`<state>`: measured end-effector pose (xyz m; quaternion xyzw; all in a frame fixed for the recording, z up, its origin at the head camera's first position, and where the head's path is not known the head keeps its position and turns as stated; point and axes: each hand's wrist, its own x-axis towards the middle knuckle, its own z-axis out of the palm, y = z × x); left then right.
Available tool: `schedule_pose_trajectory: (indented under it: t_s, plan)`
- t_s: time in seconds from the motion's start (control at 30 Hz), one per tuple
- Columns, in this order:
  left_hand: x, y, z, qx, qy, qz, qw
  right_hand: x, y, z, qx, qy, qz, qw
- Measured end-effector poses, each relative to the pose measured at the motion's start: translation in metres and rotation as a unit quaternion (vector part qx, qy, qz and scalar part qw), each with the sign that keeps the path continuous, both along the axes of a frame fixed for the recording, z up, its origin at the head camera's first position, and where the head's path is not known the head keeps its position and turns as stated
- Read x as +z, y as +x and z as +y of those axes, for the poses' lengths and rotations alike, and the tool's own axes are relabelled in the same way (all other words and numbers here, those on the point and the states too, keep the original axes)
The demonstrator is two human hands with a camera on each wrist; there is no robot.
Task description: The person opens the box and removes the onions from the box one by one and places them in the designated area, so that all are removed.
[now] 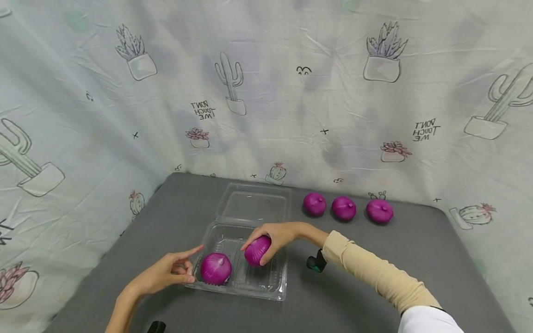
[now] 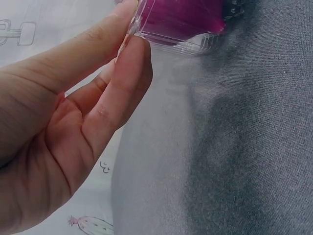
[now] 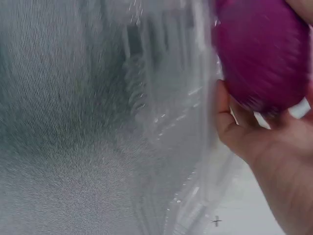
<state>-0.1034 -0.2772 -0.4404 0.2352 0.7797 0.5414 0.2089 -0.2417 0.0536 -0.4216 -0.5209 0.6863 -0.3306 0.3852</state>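
Red onion (image 1: 254,252) is clamped in the right hand (image 1: 276,234) over a clear hinged clamshell (image 1: 266,283); leftward of this grip, the left hand (image 1: 165,273) pinches the clamshell's edge beside a second onion (image 1: 216,268).

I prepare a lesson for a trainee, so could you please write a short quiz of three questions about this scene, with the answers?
1. What does the right hand grip?
2. True or false: the lid of the clear container is closed.
3. How many purple onions rest on the grey table outside the container?

Key:
1. A purple onion.
2. False; it is open.
3. Three.
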Motion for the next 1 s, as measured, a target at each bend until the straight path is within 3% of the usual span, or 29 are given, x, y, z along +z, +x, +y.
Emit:
schedule_pose_trajectory:
  t_s: [0.13,0.47,0.73,0.93,1.0]
  plan:
    - [0.0,0.002,-0.002,-0.002,0.002,0.009,1.0,0.011,0.013,0.016,-0.039,-0.067,0.036,0.9964]
    - [-0.001,0.004,-0.007,-0.002,0.0,0.047,0.9989,0.024,0.047,0.075,-0.146,-0.168,0.023,0.9747]
    - [-0.002,0.001,-0.007,-0.014,0.008,0.038,0.9992,0.009,0.076,0.123,-0.19,-0.176,0.022,0.9656]
    - [-0.003,0.001,-0.007,-0.007,-0.002,0.044,0.999,-0.005,0.092,0.145,-0.279,-0.208,-0.011,0.9376]
    - [-0.004,0.0,-0.006,-0.004,-0.007,0.047,0.9988,-0.008,0.095,0.149,-0.292,-0.219,-0.026,0.9306]
